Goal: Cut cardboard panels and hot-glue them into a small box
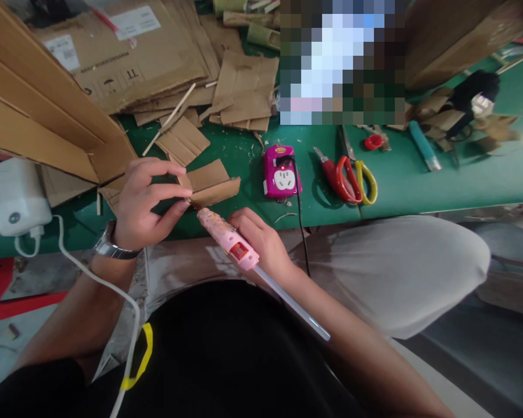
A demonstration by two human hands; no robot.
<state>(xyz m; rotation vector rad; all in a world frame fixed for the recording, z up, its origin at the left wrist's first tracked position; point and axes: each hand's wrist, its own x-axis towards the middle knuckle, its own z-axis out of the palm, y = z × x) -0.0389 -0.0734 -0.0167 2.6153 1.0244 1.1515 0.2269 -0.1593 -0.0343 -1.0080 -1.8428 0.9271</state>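
My right hand (264, 241) is wrapped round a pink hot glue gun (226, 235), from whose back end a long clear glue stick (294, 305) sticks out. The gun's nozzle points at the near left end of a small folded cardboard piece (213, 184). That end is pinched between the thumb and fingers of my left hand (150, 200), which wears a metal-band watch. The cardboard has a raised strip along its near side. Whether the nozzle touches it, I cannot tell, as my left fingertips partly cover the spot.
On the green table (244, 220) stands a magenta socket adapter (282, 174) with a black cord. Red-handled scissors (346, 180) and yellow-handled scissors (366, 183) lie to its right, beyond them a teal cutter (423, 145). Cardboard scraps (244, 87) are heaped behind. A white power bank (20, 197) is at left.
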